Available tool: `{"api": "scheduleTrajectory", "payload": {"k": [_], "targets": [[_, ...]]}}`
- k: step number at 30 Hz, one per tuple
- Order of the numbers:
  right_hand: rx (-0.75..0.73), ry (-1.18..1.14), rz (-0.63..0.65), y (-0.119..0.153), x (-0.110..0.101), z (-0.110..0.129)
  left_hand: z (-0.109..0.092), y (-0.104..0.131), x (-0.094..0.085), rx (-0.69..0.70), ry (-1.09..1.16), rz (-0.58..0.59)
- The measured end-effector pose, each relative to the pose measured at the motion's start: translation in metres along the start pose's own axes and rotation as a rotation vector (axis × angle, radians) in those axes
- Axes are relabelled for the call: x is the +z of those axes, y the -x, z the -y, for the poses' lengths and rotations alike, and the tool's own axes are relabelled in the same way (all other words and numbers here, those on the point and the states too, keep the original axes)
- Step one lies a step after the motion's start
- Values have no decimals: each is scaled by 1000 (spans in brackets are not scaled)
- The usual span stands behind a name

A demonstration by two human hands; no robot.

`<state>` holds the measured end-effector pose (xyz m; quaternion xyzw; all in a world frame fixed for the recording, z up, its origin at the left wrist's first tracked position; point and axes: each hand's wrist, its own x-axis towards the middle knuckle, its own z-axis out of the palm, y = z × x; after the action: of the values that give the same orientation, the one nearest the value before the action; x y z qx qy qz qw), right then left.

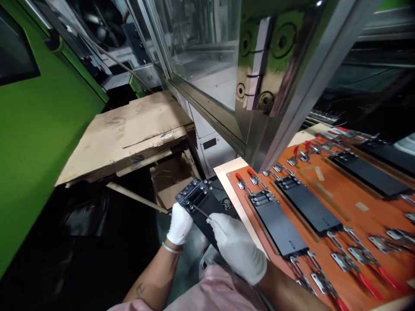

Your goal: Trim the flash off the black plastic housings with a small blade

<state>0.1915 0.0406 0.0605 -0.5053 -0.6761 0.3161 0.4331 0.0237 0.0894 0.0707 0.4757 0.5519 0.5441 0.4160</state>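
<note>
A flat black panel [210, 205] is tilted up in front of my body, with small screws and slots at its far end. My left hand [180, 223], in a white glove, grips the panel's left edge near that end. Gloved in white too, my right hand [238, 246] is closed around a thin metal rod [201, 211], whose tip meets the panel by one of its screws. The rod's handle end is hidden in the glove, so its kind cannot be told.
To the right, an orange fixture board [330, 207] carries similar black panels [282, 226] and red-handled toggle clamps [361, 276]. A metal-framed glass door [207, 56] stands ahead. A cardboard-topped table [129, 129] is at left, beside a green machine [48, 116].
</note>
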Motion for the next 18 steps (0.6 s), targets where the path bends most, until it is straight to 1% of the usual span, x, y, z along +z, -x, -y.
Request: {"api": "scheduleTrajectory", "payload": {"k": [4, 7, 10, 12, 15, 18], "targets": [[-7, 23, -73, 4, 1, 1, -4, -2, 4, -12, 28, -29], [-26, 56, -52, 4, 3, 6, -7, -2, 10, -16, 41, -23], [11, 95, -62, 5, 6, 9, -10, -2, 14, -29, 47, -48], [7, 98, -61, 5, 6, 10, -12, -3, 15, -7, 33, -49], [-56, 66, -16, 4, 5, 11, -12, -4, 15, 49, -60, -21], [-49, 46, -23, 4, 3, 13, -9, -5, 14, 115, -145, 8]]}}
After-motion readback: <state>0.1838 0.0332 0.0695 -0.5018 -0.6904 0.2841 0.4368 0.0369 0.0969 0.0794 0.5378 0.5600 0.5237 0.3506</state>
